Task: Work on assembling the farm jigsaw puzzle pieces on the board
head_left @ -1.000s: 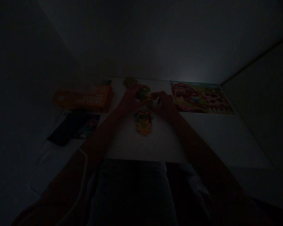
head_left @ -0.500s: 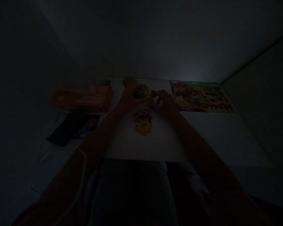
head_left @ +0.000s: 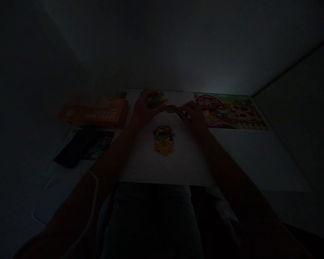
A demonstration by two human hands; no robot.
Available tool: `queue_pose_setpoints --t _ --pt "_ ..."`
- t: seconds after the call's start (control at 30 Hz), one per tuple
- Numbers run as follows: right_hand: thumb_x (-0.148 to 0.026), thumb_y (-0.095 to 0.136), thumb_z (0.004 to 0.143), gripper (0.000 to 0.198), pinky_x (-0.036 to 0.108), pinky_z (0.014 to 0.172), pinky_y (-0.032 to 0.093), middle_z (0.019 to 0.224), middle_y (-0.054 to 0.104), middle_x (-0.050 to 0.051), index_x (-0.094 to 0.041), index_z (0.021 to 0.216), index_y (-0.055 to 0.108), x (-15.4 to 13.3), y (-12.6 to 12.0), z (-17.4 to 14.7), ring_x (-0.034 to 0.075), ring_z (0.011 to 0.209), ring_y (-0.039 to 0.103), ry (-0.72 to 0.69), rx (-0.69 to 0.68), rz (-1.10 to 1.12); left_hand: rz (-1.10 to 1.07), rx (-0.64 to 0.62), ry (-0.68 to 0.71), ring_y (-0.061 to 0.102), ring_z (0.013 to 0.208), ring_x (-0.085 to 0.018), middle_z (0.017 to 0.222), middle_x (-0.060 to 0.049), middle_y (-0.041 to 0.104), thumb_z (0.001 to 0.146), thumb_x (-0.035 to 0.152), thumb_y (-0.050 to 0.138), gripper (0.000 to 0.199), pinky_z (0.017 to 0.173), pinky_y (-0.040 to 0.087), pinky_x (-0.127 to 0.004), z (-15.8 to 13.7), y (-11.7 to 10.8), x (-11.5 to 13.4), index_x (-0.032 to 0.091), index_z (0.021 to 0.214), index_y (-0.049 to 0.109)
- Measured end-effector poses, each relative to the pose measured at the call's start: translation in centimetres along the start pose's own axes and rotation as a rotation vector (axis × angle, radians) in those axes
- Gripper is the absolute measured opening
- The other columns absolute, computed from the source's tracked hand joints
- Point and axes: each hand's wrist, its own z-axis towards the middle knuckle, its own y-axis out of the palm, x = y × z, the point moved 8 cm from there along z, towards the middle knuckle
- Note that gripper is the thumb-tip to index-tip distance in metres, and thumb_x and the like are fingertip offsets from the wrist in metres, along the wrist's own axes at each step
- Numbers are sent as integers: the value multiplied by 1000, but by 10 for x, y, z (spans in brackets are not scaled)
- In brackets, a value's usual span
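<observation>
Head view, very dark: your left hand point(head_left: 142, 109) is closed on a clump of joined puzzle pieces point(head_left: 157, 99) at upper centre, and your right hand point(head_left: 194, 114) pinches a single puzzle piece point(head_left: 172, 108) touching that clump's right edge. A smaller joined cluster point(head_left: 164, 139) lies on the white table point(head_left: 232, 158) below your hands, the finished farm puzzle point(head_left: 229, 111) sits right, the orange box point(head_left: 95, 112) left.

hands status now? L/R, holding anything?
Left hand: closed on a cluster of joined puzzle pieces, lifted off the table.
Right hand: fingers pinched on a single puzzle piece; too dark to tell more.
</observation>
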Motion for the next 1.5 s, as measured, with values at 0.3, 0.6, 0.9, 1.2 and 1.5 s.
queue_pose_setpoints --t 0.3,0.6,0.9,1.2,1.5 --pt "-68 60 114 41 56 96 56 104 69 10 -32 94 68 22 -7 2 32 97 67 135 123 178 271 -257 451 75 100 -27 131 -14 77 80 69 101 78 88 66 -45 -14 17 42 25 138 73" --pt "-72 58 113 47 51 90 53 97 68 8 -31 92 68 24 -6 3 29 88 65 115 156 176 202 -695 243 81 112 -32 125 -9 84 72 64 108 77 98 69 -48 -35 45 37 31 134 78" --pt "-73 64 110 46 47 83 56 96 69 7 -31 92 70 19 -5 6 28 87 65 131 120 276 409 -319 335 74 99 -25 123 -10 78 81 61 103 68 89 64 -40 -13 20 30 23 129 75" --pt "-79 68 106 53 46 81 52 86 64 3 -31 86 62 1 1 3 26 83 61 100 38 450 487 -380 448 63 147 -36 161 -15 60 85 51 103 102 121 58 -48 -16 25 24 31 174 57" --pt "-85 64 106 60 46 87 52 88 66 4 -30 83 59 -4 5 2 25 86 61 123 -57 478 461 -427 408 74 112 -27 140 -11 72 84 67 100 80 102 62 -45 -17 27 20 26 147 72"
